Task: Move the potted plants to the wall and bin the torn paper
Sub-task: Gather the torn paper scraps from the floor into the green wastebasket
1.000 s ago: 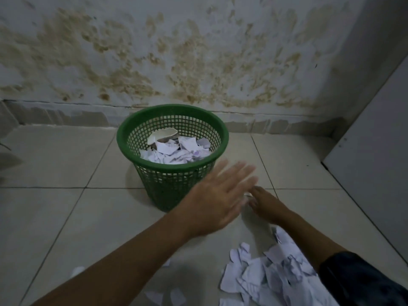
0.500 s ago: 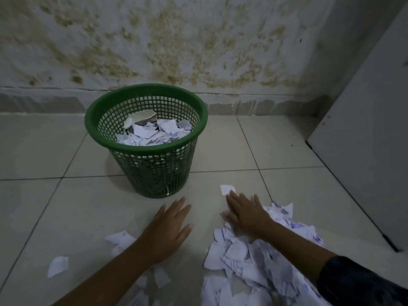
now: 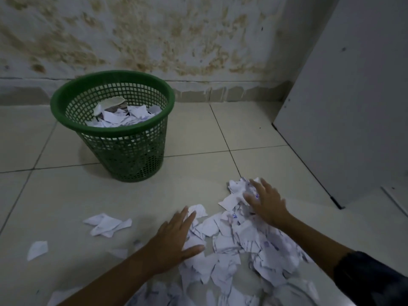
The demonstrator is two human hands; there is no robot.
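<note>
A heap of torn white paper (image 3: pixel 240 239) lies on the tiled floor in front of me. My left hand (image 3: pixel 174 237) lies flat with straight fingers on the heap's left edge. My right hand (image 3: pixel 267 204) rests with spread fingers on the heap's far end, where some scraps bunch up. A green mesh bin (image 3: pixel 123 149) stands beyond the heap near the wall, partly filled with torn paper. A few loose scraps (image 3: pixel 106 225) lie apart on the left. No potted plants are in view.
A stained wall (image 3: pixel 154 40) runs behind the bin. A white panel or door (image 3: pixel 344 107) stands on the right, its lower corner close to the heap. Pale floor tiles (image 3: pixel 55 206) stretch to the left.
Both hands have come down from near the bin onto the paper heap. The right hand has slid to the right over the scraps, and the view has dropped toward the floor.
</note>
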